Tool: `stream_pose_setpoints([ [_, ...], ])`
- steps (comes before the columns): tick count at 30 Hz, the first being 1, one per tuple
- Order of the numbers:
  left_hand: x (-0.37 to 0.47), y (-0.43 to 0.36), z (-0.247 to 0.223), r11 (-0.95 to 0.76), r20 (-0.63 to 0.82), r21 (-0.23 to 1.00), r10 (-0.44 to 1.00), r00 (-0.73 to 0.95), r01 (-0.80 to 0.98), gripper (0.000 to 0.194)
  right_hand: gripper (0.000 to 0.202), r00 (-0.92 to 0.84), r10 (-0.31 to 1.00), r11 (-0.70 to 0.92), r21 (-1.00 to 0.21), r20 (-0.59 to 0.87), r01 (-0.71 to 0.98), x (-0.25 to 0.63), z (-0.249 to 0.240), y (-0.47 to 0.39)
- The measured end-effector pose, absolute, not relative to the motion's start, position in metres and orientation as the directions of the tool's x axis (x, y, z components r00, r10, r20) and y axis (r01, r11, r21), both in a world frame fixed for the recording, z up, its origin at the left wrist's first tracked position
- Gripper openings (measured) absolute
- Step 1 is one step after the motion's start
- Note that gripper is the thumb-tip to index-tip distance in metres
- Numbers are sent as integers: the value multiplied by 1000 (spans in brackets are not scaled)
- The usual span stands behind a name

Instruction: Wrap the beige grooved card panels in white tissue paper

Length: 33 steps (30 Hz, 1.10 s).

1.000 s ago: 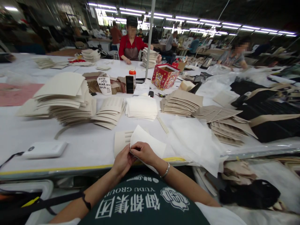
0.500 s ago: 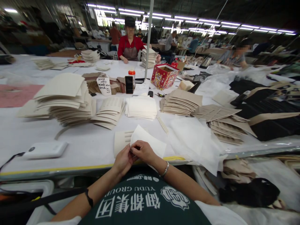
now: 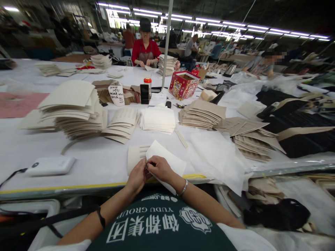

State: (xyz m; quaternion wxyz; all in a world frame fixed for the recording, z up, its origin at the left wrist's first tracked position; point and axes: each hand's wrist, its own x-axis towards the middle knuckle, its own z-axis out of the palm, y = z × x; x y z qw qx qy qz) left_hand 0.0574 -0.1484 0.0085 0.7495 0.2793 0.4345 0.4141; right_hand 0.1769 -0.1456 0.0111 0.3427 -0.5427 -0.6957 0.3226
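Observation:
Both my hands meet at the left edge of a white sheet (image 3: pixel 167 158) near the table's front edge. The fingers of my left hand (image 3: pixel 138 176) are closed and pinch at that edge. My right hand (image 3: pixel 160 168) lies over the sheet, its thumb and fingertips pressed together against the same edge. Under and left of the sheet lies a beige panel (image 3: pixel 133 160) with several slits or strips across it. Whether the fingers hold anything besides the sheet's edge is hidden.
Farther up the table stand a white sheet stack (image 3: pixel 157 120), beige panel stacks (image 3: pixel 70 99) and tan panel stacks (image 3: pixel 201 115). A white power bank (image 3: pixel 52 166) lies left, thin plastic film (image 3: pixel 217 157) right. A phone (image 3: pixel 144 94) and red box (image 3: pixel 184 85) stand behind. A co-worker (image 3: pixel 145 48) sits opposite.
My fingers have shifted slightly along the sheet's edge, and the sheet's lower corner now shows below my right hand. The co-worker opposite now has both hands together on a small pale piece.

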Motion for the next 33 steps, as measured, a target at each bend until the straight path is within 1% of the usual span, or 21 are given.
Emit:
stream_pose_setpoints([
  [2,51,-147,9,413,-361,877,903,231,-244,34,13,-157,984,148,-873,83,465,179,9,-144],
  [4,43,-145,9,272,-260,961,948,183,-42,34,13,-151,988,92,-910,33,405,181,8,-143],
  [6,35,-142,9,123,-146,983,974,173,135,28,13,-157,987,75,-919,14,387,184,9,-142],
  [8,29,-138,9,43,-85,977,976,200,208,21,14,-175,984,116,-895,43,431,185,12,-142],
  [12,25,-130,8,21,-83,976,955,284,215,16,14,-218,969,222,-781,113,584,185,18,-143],
  [14,27,-128,6,25,-101,972,942,321,234,13,12,-224,967,237,-755,123,611,185,19,-143],
  [18,29,-128,2,174,-218,973,900,378,149,20,12,-236,970,185,-821,63,541,190,18,-141],
  [19,29,-128,2,187,-230,972,891,392,145,22,12,-252,967,178,-832,47,526,192,18,-140],
  [21,28,-128,5,124,-199,971,891,407,203,19,12,-296,954,198,-826,40,527,194,19,-139],
  [24,27,-126,11,-40,-100,951,899,426,307,8,12,-328,943,247,-788,61,564,196,21,-138],
  [26,28,-124,12,-72,-85,945,888,452,318,10,11,-321,945,242,-790,60,564,196,21,-137],
  [27,28,-124,12,-45,-106,952,880,464,302,11,11,-317,947,231,-801,55,552,196,21,-138],
  [29,31,-125,10,93,-192,970,859,475,223,12,11,-312,949,197,-838,33,509,197,18,-138],
  [31,33,-127,6,258,-282,959,832,479,117,14,11,-306,952,156,-873,8,461,198,14,-138],
  [33,35,-128,4,343,-324,938,821,470,47,16,11,-290,957,131,-891,0,434,198,12,-138],
])
